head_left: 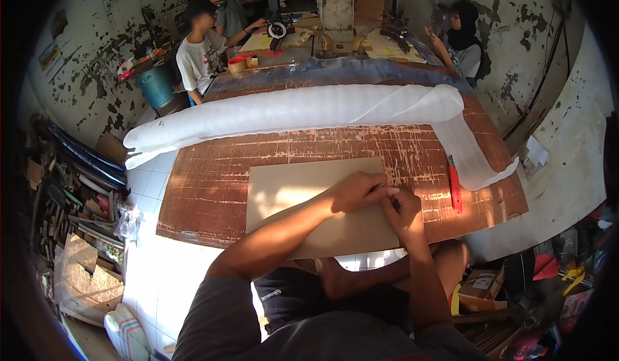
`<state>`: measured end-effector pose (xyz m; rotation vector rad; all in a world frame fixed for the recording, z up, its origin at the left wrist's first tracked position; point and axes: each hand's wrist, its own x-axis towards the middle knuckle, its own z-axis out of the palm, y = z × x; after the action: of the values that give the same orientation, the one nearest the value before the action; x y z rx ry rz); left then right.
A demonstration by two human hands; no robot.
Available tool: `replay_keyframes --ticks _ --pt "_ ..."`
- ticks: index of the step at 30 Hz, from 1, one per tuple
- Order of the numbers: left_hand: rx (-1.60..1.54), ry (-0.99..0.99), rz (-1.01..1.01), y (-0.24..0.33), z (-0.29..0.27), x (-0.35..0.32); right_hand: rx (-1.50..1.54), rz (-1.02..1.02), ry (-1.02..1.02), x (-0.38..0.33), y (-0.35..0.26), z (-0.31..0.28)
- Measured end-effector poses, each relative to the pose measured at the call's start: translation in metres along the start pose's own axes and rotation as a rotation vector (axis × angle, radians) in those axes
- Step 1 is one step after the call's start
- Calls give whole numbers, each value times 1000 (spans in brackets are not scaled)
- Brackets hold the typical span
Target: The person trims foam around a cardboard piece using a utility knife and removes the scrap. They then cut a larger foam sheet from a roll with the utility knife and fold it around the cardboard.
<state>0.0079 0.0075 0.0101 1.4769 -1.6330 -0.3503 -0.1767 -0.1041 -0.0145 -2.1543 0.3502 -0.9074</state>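
Observation:
A flat sheet of brown cardboard [284,193] lies near the front edge of the worn brown table. Over its right side my left hand [358,192] and my right hand [403,214] meet, fingertips touching. Both hands are closed in a pinch; whatever is between the fingers is too small to make out. My left forearm crosses above the sheet. To the right of my right hand lies a red utility knife [456,190], its length pointing away from me.
A long roll of white foam sheet [290,112] spans the table [200,193] behind the cardboard, its loose end hanging over at right. A heavy machine [336,6] stands at the back. People sit at back left and right. Scrap pieces [84,251] are piled at left.

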Motion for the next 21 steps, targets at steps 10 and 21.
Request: replay_keyframes --ticks 10,21 --pt "-148 -7 -28 -1 -2 -3 -35 -1 -24 1 18 3" --pt "-391 31 -12 -13 2 -3 45 21 -13 5 8 1"
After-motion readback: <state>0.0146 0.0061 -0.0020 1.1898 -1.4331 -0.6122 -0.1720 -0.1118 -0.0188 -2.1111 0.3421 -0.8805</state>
